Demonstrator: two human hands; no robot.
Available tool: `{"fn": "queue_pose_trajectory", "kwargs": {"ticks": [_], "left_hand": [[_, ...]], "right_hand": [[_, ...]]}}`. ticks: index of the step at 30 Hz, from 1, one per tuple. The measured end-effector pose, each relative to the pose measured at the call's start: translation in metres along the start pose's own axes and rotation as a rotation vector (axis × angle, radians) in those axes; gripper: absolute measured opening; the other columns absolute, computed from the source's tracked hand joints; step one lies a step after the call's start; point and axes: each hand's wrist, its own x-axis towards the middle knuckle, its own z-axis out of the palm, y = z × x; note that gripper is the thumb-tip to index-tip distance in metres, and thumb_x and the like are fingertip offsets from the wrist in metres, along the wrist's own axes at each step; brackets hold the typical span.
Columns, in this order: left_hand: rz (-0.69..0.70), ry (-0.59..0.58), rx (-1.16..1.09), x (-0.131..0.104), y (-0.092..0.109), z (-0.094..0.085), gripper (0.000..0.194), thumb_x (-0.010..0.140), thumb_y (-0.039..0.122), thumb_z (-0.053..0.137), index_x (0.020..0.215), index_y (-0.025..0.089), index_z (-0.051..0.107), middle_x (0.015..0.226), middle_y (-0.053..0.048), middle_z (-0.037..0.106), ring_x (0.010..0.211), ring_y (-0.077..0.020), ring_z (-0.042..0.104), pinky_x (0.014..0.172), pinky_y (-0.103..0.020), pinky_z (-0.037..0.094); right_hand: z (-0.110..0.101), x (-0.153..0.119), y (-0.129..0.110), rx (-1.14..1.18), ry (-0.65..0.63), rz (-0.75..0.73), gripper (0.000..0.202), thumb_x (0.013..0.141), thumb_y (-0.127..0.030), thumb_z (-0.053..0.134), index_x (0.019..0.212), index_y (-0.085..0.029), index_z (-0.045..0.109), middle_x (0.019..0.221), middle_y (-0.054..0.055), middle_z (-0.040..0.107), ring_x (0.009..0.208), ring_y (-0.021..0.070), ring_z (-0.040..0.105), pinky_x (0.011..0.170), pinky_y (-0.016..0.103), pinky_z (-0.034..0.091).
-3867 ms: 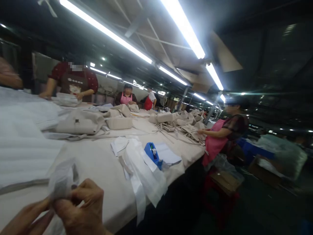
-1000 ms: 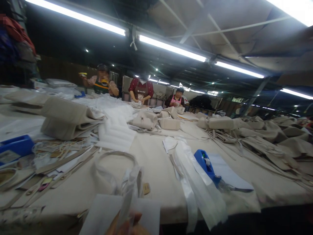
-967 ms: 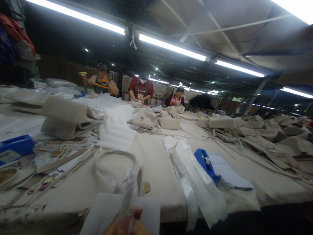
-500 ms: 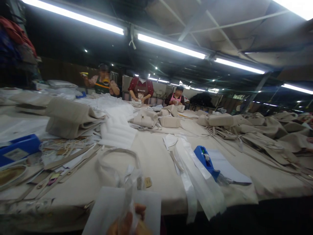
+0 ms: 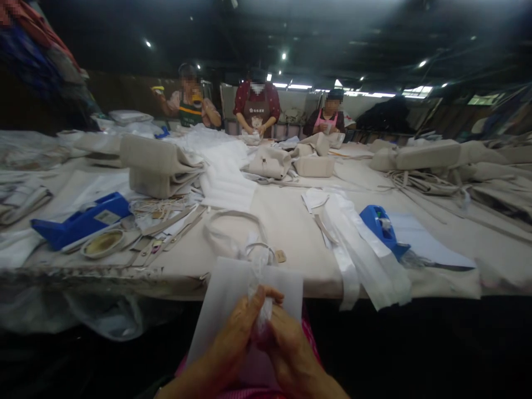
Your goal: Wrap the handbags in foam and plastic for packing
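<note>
"Where were the hands?"

"Just off the near edge of the table (image 5: 286,210), close together over a white sheet (image 5: 210,310). The left (image 5: 243,316) and the right (image 5: 285,330) both had their fingers curled nearly closed on a wrapped strap (image 5: 258,267). I couldn't tell how the hidden fingertips of the right one lay."

"And the strap?"

"Its film-covered length rose from the grip to the near edge, where a pale loop (image 5: 226,213) lay on the tabletop. A small tan tag (image 5: 280,256) was just beside it."

"What was to the right?"

"White strips (image 5: 353,244) hung over the near edge, with a blue tape dispenser (image 5: 380,230) beside them."

"To the left?"

"Another blue dispenser (image 5: 89,221) stood near a round dish (image 5: 103,244), and a folded beige bag (image 5: 145,160) lay farther in. Three people worked along the far edge."
</note>
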Motion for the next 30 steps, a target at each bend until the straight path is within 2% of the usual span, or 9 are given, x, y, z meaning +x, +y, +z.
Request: {"fn": "queue_pose_trajectory", "kwargs": {"ticks": [3, 9, 12, 16, 19, 22, 24, 26, 30], "left_hand": [[-0.006, -0.026, -0.054, 0.009, 0.001, 0.001, 0.052, 0.085, 0.066, 0.053, 0.101, 0.017, 0.065, 0.080, -0.003, 0.063, 0.069, -0.0159, 0.058, 0.060, -0.024, 0.047], [0.093, 0.056, 0.156, 0.021, 0.000, 0.014, 0.055, 0.077, 0.070, 0.060, 0.092, 0.018, 0.067, 0.079, -0.004, 0.063, 0.074, -0.0186, 0.058, 0.067, -0.027, 0.047], [0.008, -0.020, 0.055, 0.026, 0.008, 0.011, 0.056, 0.080, 0.071, 0.054, 0.092, 0.018, 0.066, 0.079, -0.004, 0.063, 0.072, -0.0179, 0.058, 0.063, -0.027, 0.046], [-0.015, -0.086, -0.053, 0.038, 0.008, 0.001, 0.054, 0.080, 0.067, 0.059, 0.088, 0.014, 0.063, 0.074, -0.003, 0.061, 0.065, -0.0145, 0.055, 0.058, -0.024, 0.042], [0.003, -0.055, -0.018, 0.045, -0.002, -0.002, 0.052, 0.077, 0.065, 0.063, 0.084, 0.014, 0.061, 0.069, -0.002, 0.059, 0.059, -0.0130, 0.052, 0.055, -0.024, 0.040], [0.002, -0.060, -0.009, 0.048, -0.009, 0.000, 0.049, 0.077, 0.064, 0.064, 0.084, 0.015, 0.059, 0.061, 0.000, 0.055, 0.053, -0.0127, 0.050, 0.051, -0.025, 0.038], [0.024, -0.057, -0.021, 0.047, -0.008, 0.000, 0.048, 0.077, 0.062, 0.063, 0.082, 0.015, 0.060, 0.062, 0.000, 0.056, 0.054, -0.0130, 0.051, 0.052, -0.025, 0.039], [0.040, -0.073, -0.037, 0.047, -0.004, -0.002, 0.049, 0.077, 0.063, 0.062, 0.081, 0.014, 0.060, 0.067, -0.002, 0.059, 0.057, -0.0138, 0.053, 0.053, -0.025, 0.040], [0.080, -0.162, -0.024, 0.049, 0.001, -0.012, 0.049, 0.070, 0.060, 0.067, 0.075, 0.011, 0.062, 0.071, -0.005, 0.062, 0.059, -0.0141, 0.054, 0.056, -0.026, 0.041]], "right_hand": [[-0.005, 0.003, 0.002, -0.085, -0.052, -0.083, 0.037, 0.080, -0.004, 0.048, 0.110, -0.020, 0.063, 0.114, 0.009, 0.063, 0.110, 0.0237, 0.057, 0.098, 0.038, 0.044], [0.000, 0.009, -0.005, 0.317, 0.109, 0.397, 0.030, 0.078, -0.013, 0.061, 0.107, -0.019, 0.063, 0.100, 0.004, 0.066, 0.095, 0.0232, 0.063, 0.089, 0.036, 0.051], [0.000, 0.008, 0.007, 0.150, 0.109, 0.214, 0.029, 0.079, -0.007, 0.054, 0.102, -0.019, 0.066, 0.100, 0.004, 0.066, 0.099, 0.0228, 0.061, 0.092, 0.035, 0.048], [-0.003, 0.005, 0.027, -0.154, -0.028, -0.134, 0.054, 0.080, 0.000, 0.043, 0.126, -0.023, 0.059, 0.127, 0.008, 0.060, 0.124, 0.0245, 0.050, 0.108, 0.041, 0.037], [-0.002, 0.006, 0.024, -0.084, 0.007, 0.048, 0.059, 0.073, -0.003, 0.054, 0.128, -0.023, 0.058, 0.127, 0.007, 0.059, 0.124, 0.0264, 0.050, 0.107, 0.042, 0.038], [0.003, 0.013, 0.012, 0.215, 0.040, 0.342, 0.040, 0.068, -0.012, 0.063, 0.108, -0.018, 0.065, 0.102, 0.005, 0.067, 0.102, 0.0271, 0.061, 0.093, 0.040, 0.048], [0.006, 0.017, 0.007, 0.317, 0.062, 0.418, 0.026, 0.069, -0.015, 0.061, 0.094, -0.017, 0.065, 0.089, 0.003, 0.065, 0.089, 0.0247, 0.061, 0.084, 0.037, 0.049], [0.010, 0.016, 0.009, 0.250, 0.116, 0.362, 0.020, 0.069, -0.013, 0.059, 0.087, -0.018, 0.062, 0.085, 0.001, 0.062, 0.085, 0.0223, 0.058, 0.080, 0.034, 0.048], [0.019, 0.002, 0.027, -0.065, 0.128, 0.030, 0.022, 0.074, -0.008, 0.051, 0.091, -0.017, 0.062, 0.097, 0.005, 0.060, 0.096, 0.0225, 0.055, 0.088, 0.035, 0.044]]}}
